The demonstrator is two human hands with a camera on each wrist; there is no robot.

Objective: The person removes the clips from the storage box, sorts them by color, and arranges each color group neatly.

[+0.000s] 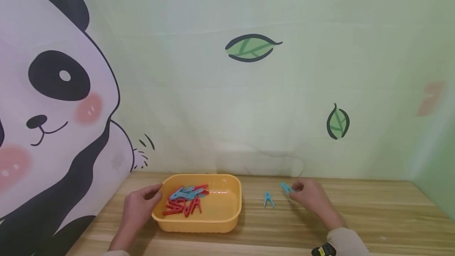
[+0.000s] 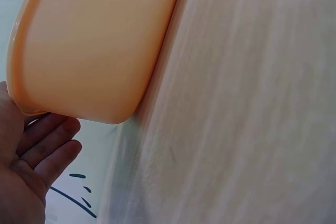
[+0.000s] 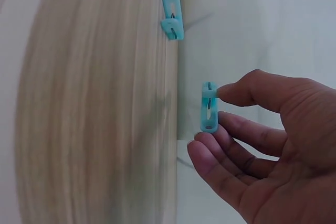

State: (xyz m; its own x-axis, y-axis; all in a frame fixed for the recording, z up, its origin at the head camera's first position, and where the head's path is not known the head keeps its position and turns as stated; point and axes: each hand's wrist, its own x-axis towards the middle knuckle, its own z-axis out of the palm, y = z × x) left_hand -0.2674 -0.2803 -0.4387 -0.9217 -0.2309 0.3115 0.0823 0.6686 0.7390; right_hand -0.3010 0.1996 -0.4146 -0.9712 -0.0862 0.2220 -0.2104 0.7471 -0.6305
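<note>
In the head view, my left hand (image 1: 136, 208) touches the left rim of a yellow plastic basin (image 1: 199, 226) with thumb and forefinger. The left wrist view shows the other fingers (image 2: 56, 163) loosely extended beneath the rim. Red clothespins (image 1: 174, 206) and blue clothespins (image 1: 188, 193) lie heaped in the basin's left half. To its right, my right hand (image 1: 313, 197) pinches a blue clothespin (image 3: 209, 114) between thumb and fingers, just above the table. Another blue clothespin (image 1: 268, 200) stands on the table between the basin and that hand, its legs spread toward me.
The wooden table (image 1: 277, 232) meets a pale green backdrop (image 1: 199, 102) printed with leaves and a large panda (image 1: 53, 129) at the left. A dark watch (image 1: 324, 249) sits on my right wrist by a beige sleeve (image 1: 346, 242).
</note>
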